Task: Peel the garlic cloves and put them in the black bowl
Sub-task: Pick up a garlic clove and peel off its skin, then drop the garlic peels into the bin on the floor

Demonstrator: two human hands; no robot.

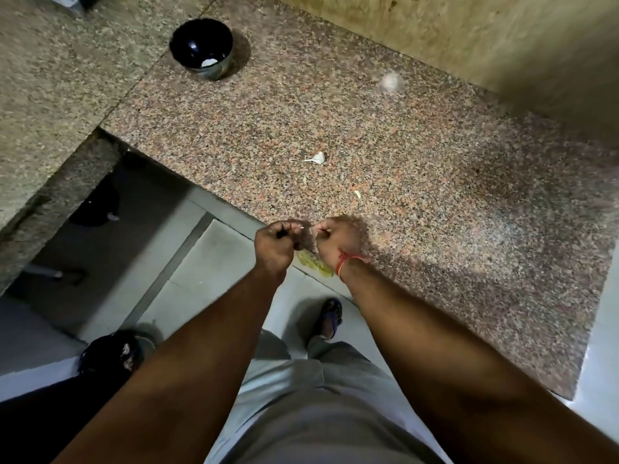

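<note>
Head view: left hand (273,244) and right hand (335,241) at tabletop (435,202) edge, fingers of both curled, pinching a small garlic clove (306,229) between them, mostly hidden. Black bowl (201,48) far off, one white peeled clove (209,63) inside. Garlic piece (316,158) mid-tabletop.

Bare countertop (435,182) lies between the hands (306,241) and black bowl (201,48), save one garlic clove (316,158).

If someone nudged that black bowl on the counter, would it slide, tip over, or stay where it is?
The black bowl looks deep, narrowing toward its base, so a push near the rim might tip it. It seems nearly empty, with only something white inside, so it is probably light. The granite counter looks smooth, so a low nudge would likely slide it.
</note>
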